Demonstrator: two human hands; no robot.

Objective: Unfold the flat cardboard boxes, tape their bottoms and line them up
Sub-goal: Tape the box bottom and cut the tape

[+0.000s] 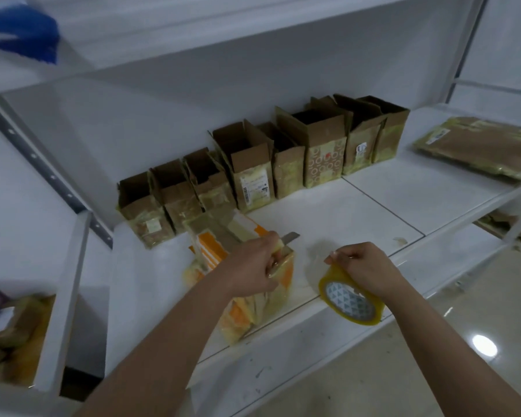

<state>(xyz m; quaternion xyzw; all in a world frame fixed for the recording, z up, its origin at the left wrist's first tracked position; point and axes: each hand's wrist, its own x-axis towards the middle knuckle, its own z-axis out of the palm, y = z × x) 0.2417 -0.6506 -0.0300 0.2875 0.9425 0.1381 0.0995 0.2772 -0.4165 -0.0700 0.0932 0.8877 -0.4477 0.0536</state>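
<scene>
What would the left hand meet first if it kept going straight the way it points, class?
Probably the row of opened boxes; the left hand, gripping a cutter, points across the shelf toward it, though depth is unclear.

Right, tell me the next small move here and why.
Probably cut the tape: the left hand holds a cutter at the orange box lying on the shelf, while the right hand grips the tape roll, apparently stretching a strip between them.

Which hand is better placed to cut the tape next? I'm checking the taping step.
The left hand: it holds the knife, blade out, right over the orange box. The right hand is busy gripping the tape roll beside it.
</scene>
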